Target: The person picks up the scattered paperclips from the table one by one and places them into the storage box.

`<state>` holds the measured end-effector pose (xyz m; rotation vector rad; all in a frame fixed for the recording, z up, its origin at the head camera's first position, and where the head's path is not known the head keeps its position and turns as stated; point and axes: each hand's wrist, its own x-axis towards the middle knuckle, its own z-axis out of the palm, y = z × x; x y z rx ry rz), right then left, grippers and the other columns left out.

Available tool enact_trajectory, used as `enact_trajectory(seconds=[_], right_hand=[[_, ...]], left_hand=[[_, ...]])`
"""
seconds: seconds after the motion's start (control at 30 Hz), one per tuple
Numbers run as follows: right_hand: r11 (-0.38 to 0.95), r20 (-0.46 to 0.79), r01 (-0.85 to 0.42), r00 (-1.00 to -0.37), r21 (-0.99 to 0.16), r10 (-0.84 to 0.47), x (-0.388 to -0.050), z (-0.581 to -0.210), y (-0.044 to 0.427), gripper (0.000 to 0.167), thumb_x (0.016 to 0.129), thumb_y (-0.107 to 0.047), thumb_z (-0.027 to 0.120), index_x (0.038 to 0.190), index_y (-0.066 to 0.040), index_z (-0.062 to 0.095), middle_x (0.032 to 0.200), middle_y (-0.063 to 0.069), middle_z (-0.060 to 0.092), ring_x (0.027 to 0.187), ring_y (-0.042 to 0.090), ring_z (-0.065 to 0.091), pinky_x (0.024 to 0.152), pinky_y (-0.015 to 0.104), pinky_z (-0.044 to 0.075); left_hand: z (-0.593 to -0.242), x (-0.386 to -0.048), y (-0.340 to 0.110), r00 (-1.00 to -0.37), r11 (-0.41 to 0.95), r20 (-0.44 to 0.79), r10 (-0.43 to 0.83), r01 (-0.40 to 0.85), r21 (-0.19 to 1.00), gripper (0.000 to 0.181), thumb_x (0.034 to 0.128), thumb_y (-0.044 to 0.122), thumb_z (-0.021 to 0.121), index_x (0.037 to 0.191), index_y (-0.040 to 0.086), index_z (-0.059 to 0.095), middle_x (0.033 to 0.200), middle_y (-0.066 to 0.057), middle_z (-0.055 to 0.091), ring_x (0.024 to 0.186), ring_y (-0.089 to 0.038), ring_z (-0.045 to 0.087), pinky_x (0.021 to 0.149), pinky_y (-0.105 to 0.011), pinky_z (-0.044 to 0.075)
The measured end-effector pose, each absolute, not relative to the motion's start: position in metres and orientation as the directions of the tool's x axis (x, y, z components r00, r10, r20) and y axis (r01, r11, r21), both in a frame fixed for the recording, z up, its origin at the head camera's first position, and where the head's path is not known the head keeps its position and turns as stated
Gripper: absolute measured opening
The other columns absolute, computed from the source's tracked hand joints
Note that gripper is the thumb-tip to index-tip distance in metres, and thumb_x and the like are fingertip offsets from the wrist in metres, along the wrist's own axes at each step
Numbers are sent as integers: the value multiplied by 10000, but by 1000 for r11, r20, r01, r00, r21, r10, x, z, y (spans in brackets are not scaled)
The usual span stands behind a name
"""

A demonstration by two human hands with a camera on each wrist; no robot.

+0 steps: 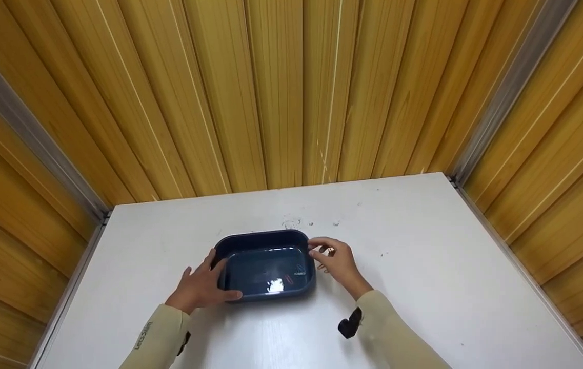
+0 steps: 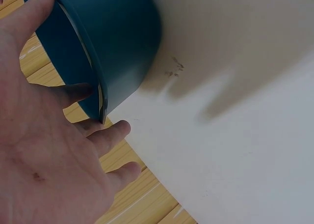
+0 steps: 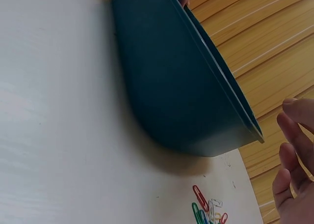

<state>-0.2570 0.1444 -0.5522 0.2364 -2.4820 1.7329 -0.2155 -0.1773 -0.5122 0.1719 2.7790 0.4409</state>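
A dark blue plastic basin (image 1: 265,296) stands on the white table between both hands. My left hand (image 1: 203,287) spreads its fingers at the basin's left end, with the thumb on the near rim and one finger reaching inside; in the left wrist view, the last two fingers stick out past the rim. My right hand (image 1: 340,260) is beside the right rim, fingers loosely bent, with nothing visible between them. A red paper clip (image 1: 289,279) and some pale clips (image 1: 299,270) show inside the basin. Several coloured paper clips (image 3: 208,208) lie on the table past the basin in the right wrist view.
The white table (image 1: 414,230) extends around the basin, with small dark marks (image 1: 291,223) behind it. Yellow wood-patterned panels (image 1: 281,92) rise at the back and both sides, with grey metal posts (image 1: 506,87) at the corners.
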Motion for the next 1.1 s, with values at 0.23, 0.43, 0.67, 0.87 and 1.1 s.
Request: enact_trajectory(seconds=[0.23,0.43,0.67,0.87,1.1], right_hand=[[356,190,-188,-981,-915,-29,-244,-527,156,220,853,-35,705,1073,-26,715,1017,159,722,852,226,599,691,214,428],[362,186,-176,-983,-916,-7,-247,-527,167,215,857,-34,701,1071,-40,719,1036,158,722,853,208,604,704,241,441],[355,167,-145,-985,-924,32,-264,-560,178,227,851,-81,723,1078,-84,726,1031,99,732,860,165,599,712,214,429],[366,153,-125,-987,-922,50,-269,-575,190,218,847,-125,738,1065,-108,737,1005,10,740,829,98,596,718,210,446],[373,131,-102,-990,-922,52,-269,-576,200,221,865,-124,719,1086,-119,730,1045,5,736,857,117,598,751,248,459]], left_hand=[[-513,-213,-178,-941,940,-286,181,79,332,1003,744,625,715,1512,111,325,1611,-212,135,1424,-416,320,1134,-681,142],[-512,-214,-177,-942,940,-278,188,91,330,1009,740,637,711,1508,104,332,1611,-209,139,1417,-414,334,1137,-675,145],[-512,-213,-179,-941,938,-283,183,82,336,1006,741,633,714,1508,104,332,1610,-215,132,1416,-422,331,1139,-676,138],[-510,-212,-179,-940,936,-288,183,78,342,1010,742,632,713,1510,102,326,1613,-214,122,1421,-430,315,1141,-676,134],[-511,-214,-178,-940,940,-291,177,73,334,1001,750,625,711,1513,107,321,1616,-207,118,1428,-421,309,1146,-670,129]])
